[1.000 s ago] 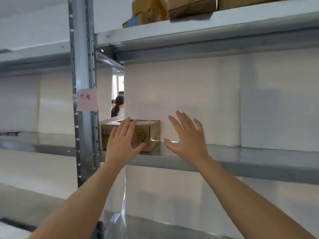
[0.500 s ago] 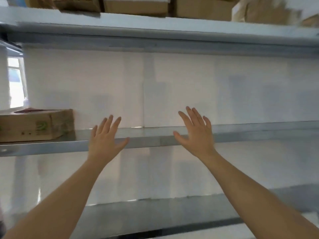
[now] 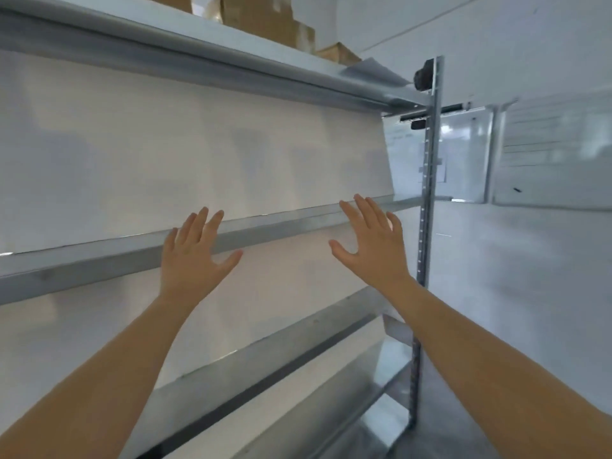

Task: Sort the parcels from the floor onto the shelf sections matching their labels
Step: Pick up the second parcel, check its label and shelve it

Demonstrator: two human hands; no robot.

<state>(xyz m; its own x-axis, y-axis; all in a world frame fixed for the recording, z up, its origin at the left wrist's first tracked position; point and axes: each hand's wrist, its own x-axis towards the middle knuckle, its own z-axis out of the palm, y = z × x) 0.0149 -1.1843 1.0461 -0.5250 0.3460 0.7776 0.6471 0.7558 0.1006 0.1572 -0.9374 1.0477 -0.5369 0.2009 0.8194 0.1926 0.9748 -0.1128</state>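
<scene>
My left hand [image 3: 192, 256] and my right hand [image 3: 371, 243] are both raised in front of the metal shelf unit, fingers spread, holding nothing. Behind them runs the middle shelf [image 3: 99, 260], with nothing on the stretch I can see. On the top shelf [image 3: 231, 58] stand brown cardboard parcels [image 3: 265, 21], seen from below at the upper edge. The parcel with the green logo is out of view. No parcel on the floor is visible.
The shelf's right upright post [image 3: 429, 193] stands at centre right, with a dark object [image 3: 422, 79] at its top. Lower shelves [image 3: 265, 359] slope down to the right. A whiteboard [image 3: 549, 154] hangs on the wall beyond.
My view has swung right along the shelf; the green-logo parcel my left hand rested on has left the frame. Both hands came off it and stay raised and spread.
</scene>
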